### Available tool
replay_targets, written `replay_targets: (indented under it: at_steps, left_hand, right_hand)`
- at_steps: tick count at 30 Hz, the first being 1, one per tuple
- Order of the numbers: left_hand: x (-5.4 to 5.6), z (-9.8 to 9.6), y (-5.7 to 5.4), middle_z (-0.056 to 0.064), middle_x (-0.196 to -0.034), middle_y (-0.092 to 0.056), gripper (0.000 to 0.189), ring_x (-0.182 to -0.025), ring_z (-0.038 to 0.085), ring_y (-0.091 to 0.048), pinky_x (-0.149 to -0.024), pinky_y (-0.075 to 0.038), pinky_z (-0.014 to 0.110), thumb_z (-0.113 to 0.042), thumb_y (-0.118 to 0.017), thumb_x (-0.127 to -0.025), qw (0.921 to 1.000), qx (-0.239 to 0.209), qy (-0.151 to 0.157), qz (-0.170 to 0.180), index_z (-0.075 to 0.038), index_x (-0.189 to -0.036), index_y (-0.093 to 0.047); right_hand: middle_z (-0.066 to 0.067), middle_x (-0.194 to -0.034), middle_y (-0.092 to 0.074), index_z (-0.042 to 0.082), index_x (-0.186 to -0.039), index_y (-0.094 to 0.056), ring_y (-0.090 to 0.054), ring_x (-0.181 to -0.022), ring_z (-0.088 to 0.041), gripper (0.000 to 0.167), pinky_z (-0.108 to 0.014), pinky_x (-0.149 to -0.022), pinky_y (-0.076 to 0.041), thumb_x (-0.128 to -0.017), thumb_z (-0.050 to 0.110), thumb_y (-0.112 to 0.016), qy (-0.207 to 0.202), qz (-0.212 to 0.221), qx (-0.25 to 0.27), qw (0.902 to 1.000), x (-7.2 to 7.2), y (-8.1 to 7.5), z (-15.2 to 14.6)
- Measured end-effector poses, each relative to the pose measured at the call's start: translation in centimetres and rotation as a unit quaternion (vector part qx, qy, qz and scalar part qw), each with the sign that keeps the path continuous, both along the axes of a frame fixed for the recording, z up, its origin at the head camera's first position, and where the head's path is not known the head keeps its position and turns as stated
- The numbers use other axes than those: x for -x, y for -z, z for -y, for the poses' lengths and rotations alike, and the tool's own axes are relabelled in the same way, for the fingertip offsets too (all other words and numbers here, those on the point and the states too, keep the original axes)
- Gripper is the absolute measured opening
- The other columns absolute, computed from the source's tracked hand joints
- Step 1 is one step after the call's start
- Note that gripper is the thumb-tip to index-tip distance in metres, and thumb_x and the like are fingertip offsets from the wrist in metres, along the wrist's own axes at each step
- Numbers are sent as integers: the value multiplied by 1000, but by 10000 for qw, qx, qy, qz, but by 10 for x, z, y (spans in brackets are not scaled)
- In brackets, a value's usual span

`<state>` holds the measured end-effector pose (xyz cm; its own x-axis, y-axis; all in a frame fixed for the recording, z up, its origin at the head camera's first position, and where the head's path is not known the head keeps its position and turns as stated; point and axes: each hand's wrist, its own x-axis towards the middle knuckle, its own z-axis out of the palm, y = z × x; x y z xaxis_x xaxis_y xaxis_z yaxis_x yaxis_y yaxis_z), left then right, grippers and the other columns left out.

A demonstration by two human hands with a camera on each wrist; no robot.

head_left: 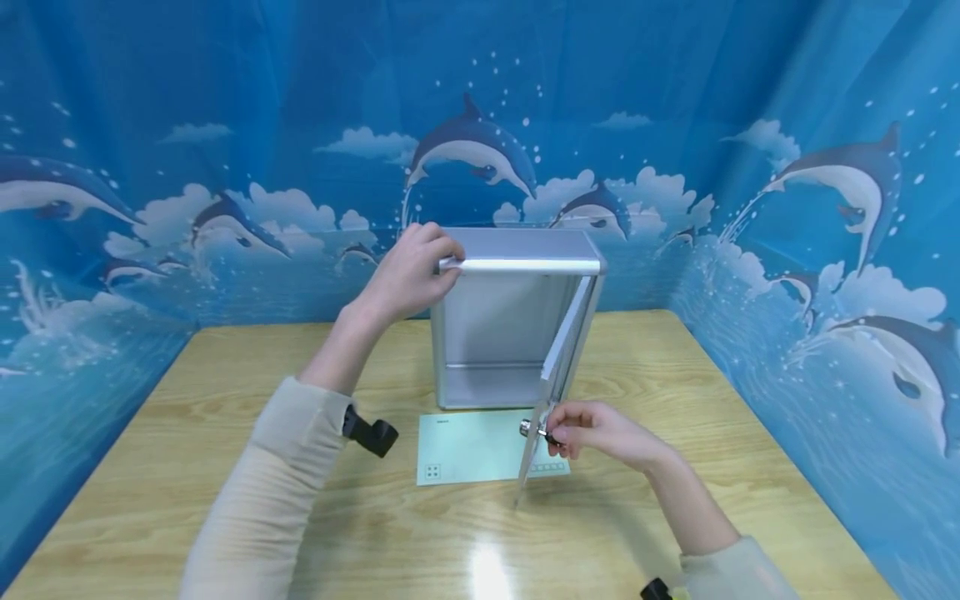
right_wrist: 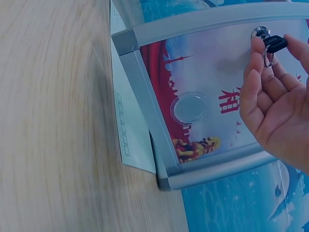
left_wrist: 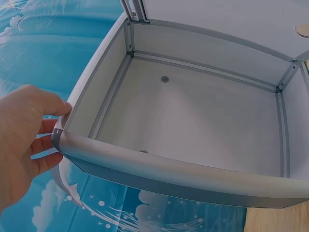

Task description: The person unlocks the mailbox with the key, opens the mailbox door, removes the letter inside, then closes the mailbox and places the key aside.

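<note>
A silver metal-framed box [head_left: 525, 247] stands upright on the table with its front door [head_left: 561, 342] swung out to the right. My left hand [head_left: 412, 271] grips its top left corner, thumb and fingers [left_wrist: 42, 145] on either side of the frame in the left wrist view. With thumb and finger my right hand [head_left: 596, 431] pinches a black-headed key [right_wrist: 276, 44], which sits in the door's round lock [right_wrist: 261, 32] and carries a small ring [right_wrist: 268, 60]. A pale green envelope [head_left: 472, 446] lies flat before the box, partly hidden by the door.
The wooden table [head_left: 375, 533] reaches out on both sides of the box. A blue curtain [head_left: 300, 100] printed with dolphins surrounds the back and sides. The door's outer face bears red characters [right_wrist: 228, 100] and a clear round disc [right_wrist: 189, 108].
</note>
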<state>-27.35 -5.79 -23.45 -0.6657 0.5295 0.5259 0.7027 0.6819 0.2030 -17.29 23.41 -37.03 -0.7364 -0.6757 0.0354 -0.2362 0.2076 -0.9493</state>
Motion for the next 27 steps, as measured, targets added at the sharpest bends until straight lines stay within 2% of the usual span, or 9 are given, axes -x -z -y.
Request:
replay_targets:
  at_steps: [9, 17, 27]
  left_hand:
    - [-1, 0, 0, 7, -99, -56, 16, -91, 23, -44, -79, -38, 36, -13, -59, -90, 10000, 13, 19, -25, -6, -103, -66]
    - [-2, -1, 0, 7, -100, -55, 16, -93, 23, -44, -80, -38, 36, -13, -59, -90, 10000, 9, -50, 39, -7, -103, -67]
    - [-2, -2, 0, 7, -100, -56, 16, -92, 23, -44, -80, -39, 36, -14, -59, -90, 10000, 15, -94, -3, -7, -103, -67]
  right_hand:
    - [-16, -87, -62, -11, -102, -54, -60, -75, -16, 25, -30, -65, -51, -94, 13, -51, 123, 19, 44, 9999, 2, 0, 14]
    - [-16, -88, -62, -11, -103, -55, -60, -78, -17, 27, -28, -65, -51, -93, 14, -53, 428, 122, 161, 9989, 3, 2, 27]
    - [-14, -88, -62, -6, -102, -58, -58, -77, -20, 25, -32, -67, -51, -93, 18, -54, 901, -3, -61, 9959, 7, 3, 44]
